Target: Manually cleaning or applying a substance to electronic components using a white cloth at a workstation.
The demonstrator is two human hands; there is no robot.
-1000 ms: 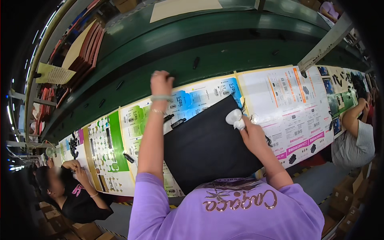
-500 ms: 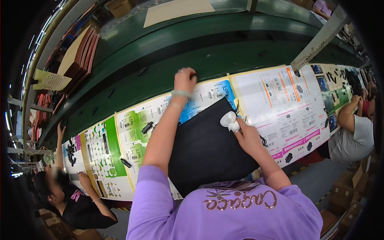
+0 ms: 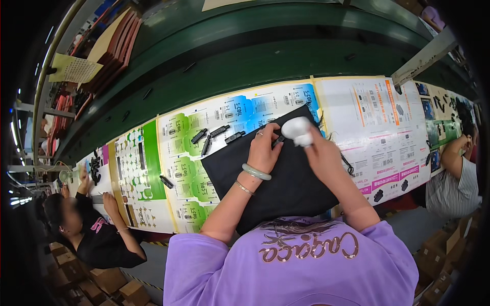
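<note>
My left hand (image 3: 263, 151) is closed in a pinch on a small black piece (image 3: 279, 139), over the dark cloth. Facing it, my right hand (image 3: 325, 157) grips a white wad (image 3: 296, 129) that looks like bunched cloth. The wad is close to the black piece; whether they touch I cannot tell. Beneath both hands the black cloth (image 3: 291, 186) is spread from the table edge toward me. Beside its left corner lie several small black plastic devices (image 3: 219, 131) on the printed sheets. One more black device (image 3: 166, 181) rests farther left.
A green conveyor belt (image 3: 229, 69) runs beyond the table, with a few dark pieces on it. Printed sheets (image 3: 372, 120) cover the table. A metal post (image 3: 426, 58) stands at far right. Co-workers sit at left (image 3: 97, 229) and right (image 3: 451, 188). Cardboard boxes (image 3: 449, 250) are stacked behind.
My left hand has come back from the belt to the black cloth, now with a black piece. More black devices show beside the cloth. My right hand still holds the white wad. The view has shifted.
</note>
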